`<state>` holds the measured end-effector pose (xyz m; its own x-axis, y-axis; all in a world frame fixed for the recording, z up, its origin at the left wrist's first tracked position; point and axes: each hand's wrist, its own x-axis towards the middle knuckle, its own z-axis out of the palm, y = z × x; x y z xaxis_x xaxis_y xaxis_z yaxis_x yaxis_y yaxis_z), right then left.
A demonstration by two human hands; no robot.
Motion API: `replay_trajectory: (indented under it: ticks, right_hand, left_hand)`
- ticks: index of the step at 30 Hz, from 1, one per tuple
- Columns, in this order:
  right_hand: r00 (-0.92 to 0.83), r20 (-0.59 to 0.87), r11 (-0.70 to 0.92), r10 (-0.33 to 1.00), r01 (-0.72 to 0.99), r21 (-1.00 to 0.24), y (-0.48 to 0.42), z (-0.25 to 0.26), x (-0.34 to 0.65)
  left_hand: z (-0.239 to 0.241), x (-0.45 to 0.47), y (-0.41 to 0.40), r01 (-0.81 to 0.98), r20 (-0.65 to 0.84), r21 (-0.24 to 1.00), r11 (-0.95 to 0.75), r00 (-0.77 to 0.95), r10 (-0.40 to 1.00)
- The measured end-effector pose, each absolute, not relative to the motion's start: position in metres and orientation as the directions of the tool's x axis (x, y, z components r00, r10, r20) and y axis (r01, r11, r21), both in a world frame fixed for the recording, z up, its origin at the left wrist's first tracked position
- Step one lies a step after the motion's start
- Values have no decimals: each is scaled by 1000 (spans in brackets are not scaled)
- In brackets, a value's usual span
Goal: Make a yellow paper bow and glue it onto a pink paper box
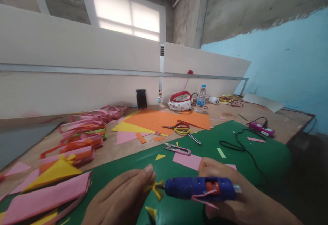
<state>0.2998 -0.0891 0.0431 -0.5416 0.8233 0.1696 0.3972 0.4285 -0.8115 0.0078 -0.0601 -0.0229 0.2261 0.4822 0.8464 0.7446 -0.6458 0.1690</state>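
A blue hot glue gun [187, 188] lies across the view, with my right hand [230, 187] closed around it. A clear glue stick [237, 188] pokes out of its back end, and a pink strip [205, 197] clings to its side. Its nozzle touches a small yellow felt bow [158, 191]. My left hand [123, 194] pinches that bow between thumb and fingers, which partly hide it. Below the bow is a yellow felt scrap [151, 212]. Just beyond the hands, a pink felt piece [188, 161] rests on the green mat [143, 161].
Pink thread snips [177, 148], scissors [180, 127] and a utility knife [194, 139] lie ahead. Folded felt bags [84, 136] line the left. Orange sheets [153, 119], a phone [141, 98], pouch [180, 101] and water bottle [201, 98] stand farther back. A cable runs from a purple power strip [261, 129].
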Motion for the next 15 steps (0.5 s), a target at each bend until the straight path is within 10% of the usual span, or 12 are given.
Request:
replay_trajectory:
  ticks: [5, 15]
  right_hand:
    - [-538, 156, 421, 828, 415, -806, -89, 45, 298]
    - [-546, 180, 446, 818, 405, -798, -88, 43, 298]
  left_hand:
    - [-33, -1, -55, 782, 812, -117, -613, 430, 394]
    - [-36, -3, -57, 804, 817, -219, -553, 461, 346]
